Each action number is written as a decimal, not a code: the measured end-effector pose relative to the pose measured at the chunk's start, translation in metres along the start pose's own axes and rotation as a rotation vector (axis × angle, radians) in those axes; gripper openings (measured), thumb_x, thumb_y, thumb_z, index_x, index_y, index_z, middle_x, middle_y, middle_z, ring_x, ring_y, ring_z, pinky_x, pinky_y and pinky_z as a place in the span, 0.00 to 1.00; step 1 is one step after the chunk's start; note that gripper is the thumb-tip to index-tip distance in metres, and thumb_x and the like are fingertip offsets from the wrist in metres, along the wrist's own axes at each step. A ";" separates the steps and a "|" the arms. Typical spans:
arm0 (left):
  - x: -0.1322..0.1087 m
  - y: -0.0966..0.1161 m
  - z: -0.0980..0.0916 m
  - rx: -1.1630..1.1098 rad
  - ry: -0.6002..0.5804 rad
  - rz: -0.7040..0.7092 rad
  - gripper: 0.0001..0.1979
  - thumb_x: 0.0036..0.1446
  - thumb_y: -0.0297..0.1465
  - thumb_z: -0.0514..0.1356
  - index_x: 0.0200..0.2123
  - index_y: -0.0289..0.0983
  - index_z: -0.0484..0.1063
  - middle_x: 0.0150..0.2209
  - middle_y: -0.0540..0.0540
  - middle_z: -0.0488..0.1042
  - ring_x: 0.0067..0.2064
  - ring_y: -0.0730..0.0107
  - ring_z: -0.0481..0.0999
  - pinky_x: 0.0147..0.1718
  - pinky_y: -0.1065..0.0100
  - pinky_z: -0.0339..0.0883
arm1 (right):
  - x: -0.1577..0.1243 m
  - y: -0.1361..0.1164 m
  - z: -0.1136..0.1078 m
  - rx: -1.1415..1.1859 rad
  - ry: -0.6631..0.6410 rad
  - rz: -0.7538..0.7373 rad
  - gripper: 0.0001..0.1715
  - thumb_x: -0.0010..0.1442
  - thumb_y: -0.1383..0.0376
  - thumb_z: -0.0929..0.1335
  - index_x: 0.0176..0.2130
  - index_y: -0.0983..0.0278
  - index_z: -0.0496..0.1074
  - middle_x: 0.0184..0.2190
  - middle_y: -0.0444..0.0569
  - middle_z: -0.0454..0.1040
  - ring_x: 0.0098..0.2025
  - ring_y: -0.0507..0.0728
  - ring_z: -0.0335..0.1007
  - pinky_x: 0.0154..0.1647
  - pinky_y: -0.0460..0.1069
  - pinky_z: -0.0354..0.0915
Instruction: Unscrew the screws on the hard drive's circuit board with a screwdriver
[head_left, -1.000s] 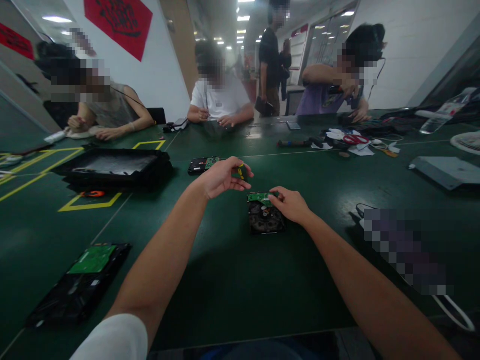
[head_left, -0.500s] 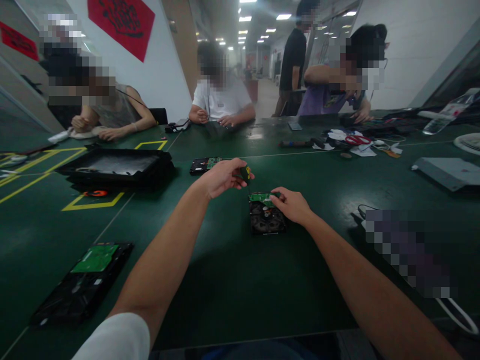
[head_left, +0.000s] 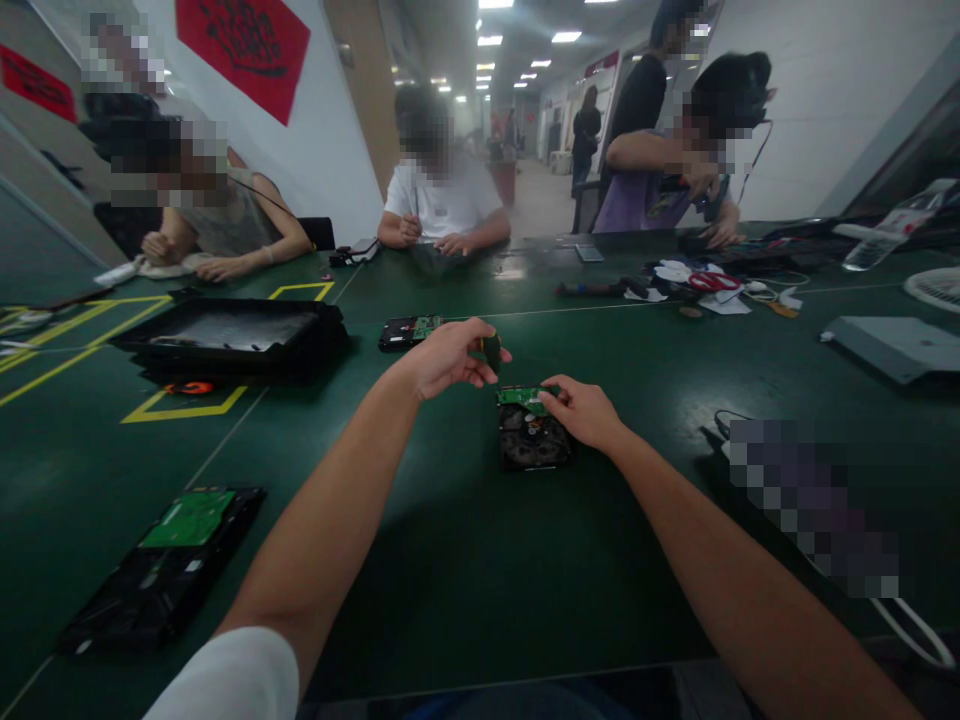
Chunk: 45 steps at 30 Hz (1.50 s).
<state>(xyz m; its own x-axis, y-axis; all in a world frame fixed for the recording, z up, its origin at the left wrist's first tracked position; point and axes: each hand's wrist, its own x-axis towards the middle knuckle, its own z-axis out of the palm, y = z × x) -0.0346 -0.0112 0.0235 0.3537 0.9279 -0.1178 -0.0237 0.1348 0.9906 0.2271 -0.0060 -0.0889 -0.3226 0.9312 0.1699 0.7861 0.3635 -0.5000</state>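
Note:
A small black hard drive with a green circuit board at its far end lies on the green table in front of me. My right hand rests on the drive's far right corner, fingers curled against the board. My left hand hovers just beyond the drive, pinching a dark screwdriver handle with a yellow mark.
Another drive lies near left, a third behind my left hand. A black tray sits left, a grey box right, red scissors and clutter far right. Several people sit across the table.
My left hand has turned the dark handle a little in its fingers. A person standing at the back has walked to the right. My right hand stays on the drive.

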 end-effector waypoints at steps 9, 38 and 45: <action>0.002 -0.001 -0.004 0.069 0.015 0.011 0.16 0.57 0.38 0.59 0.38 0.32 0.79 0.39 0.39 0.78 0.28 0.71 0.76 0.24 0.70 0.66 | -0.001 0.000 -0.001 0.008 -0.011 0.002 0.20 0.69 0.51 0.65 0.54 0.57 0.74 0.30 0.44 0.76 0.30 0.53 0.69 0.31 0.48 0.56; 0.002 -0.001 -0.003 -0.037 -0.020 -0.030 0.14 0.59 0.38 0.59 0.41 0.32 0.74 0.43 0.34 0.80 0.37 0.56 0.83 0.34 0.62 0.77 | 0.000 0.001 0.001 0.007 0.011 -0.004 0.19 0.69 0.52 0.65 0.54 0.57 0.75 0.29 0.44 0.76 0.30 0.53 0.68 0.30 0.48 0.54; 0.002 -0.002 -0.005 0.065 -0.013 -0.004 0.17 0.59 0.40 0.58 0.39 0.32 0.79 0.41 0.38 0.79 0.30 0.70 0.76 0.25 0.70 0.68 | 0.001 0.003 0.002 0.003 0.019 -0.017 0.19 0.69 0.52 0.66 0.54 0.57 0.75 0.29 0.44 0.76 0.30 0.54 0.68 0.30 0.48 0.54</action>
<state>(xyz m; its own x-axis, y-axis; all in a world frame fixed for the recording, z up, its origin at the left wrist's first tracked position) -0.0382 -0.0077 0.0210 0.3655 0.9229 -0.1208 0.0386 0.1146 0.9927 0.2282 -0.0041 -0.0922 -0.3261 0.9251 0.1944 0.7787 0.3795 -0.4996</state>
